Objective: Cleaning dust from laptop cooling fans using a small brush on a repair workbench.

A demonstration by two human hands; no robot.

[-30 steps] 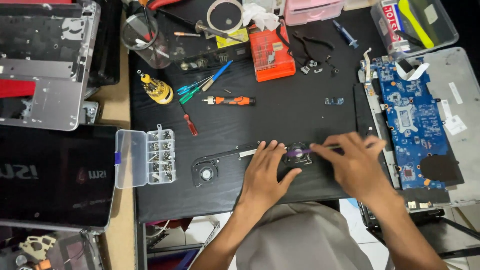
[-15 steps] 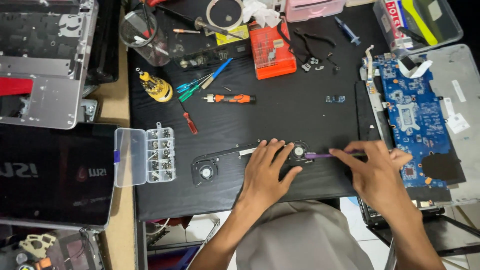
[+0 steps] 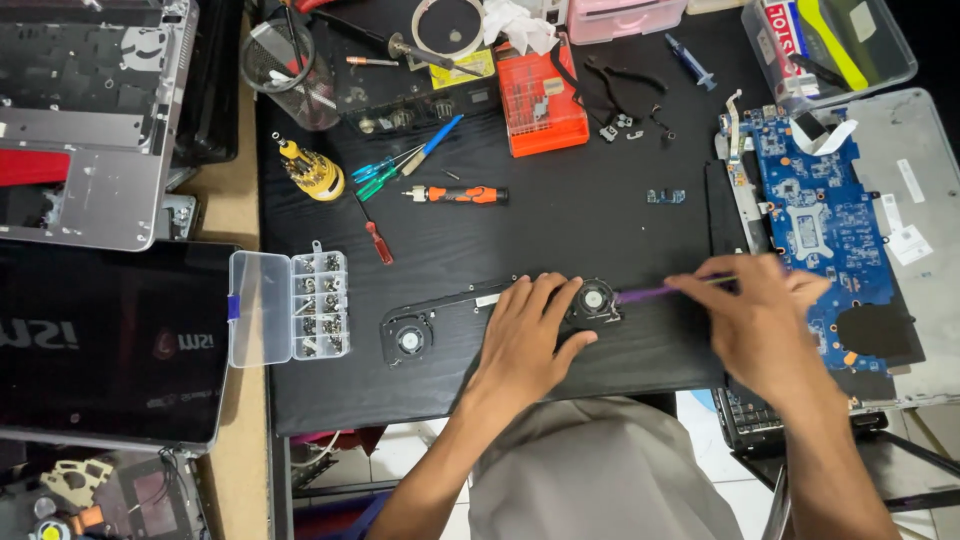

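The left hand [image 3: 522, 340] lies flat, fingers spread, pinning the black twin-fan laptop cooling assembly [image 3: 500, 310] on the black desk mat [image 3: 600, 230]. The right hand [image 3: 765, 325] pinches a thin purple-handled tool [image 3: 650, 294], its long axis running left toward the round fan [image 3: 594, 299] just beside the left fingertips.

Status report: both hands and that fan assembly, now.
Left hand flat on the black dual-fan assembly. Right hand holds a purple-handled tool, tip at the right fan. Nothing between them.
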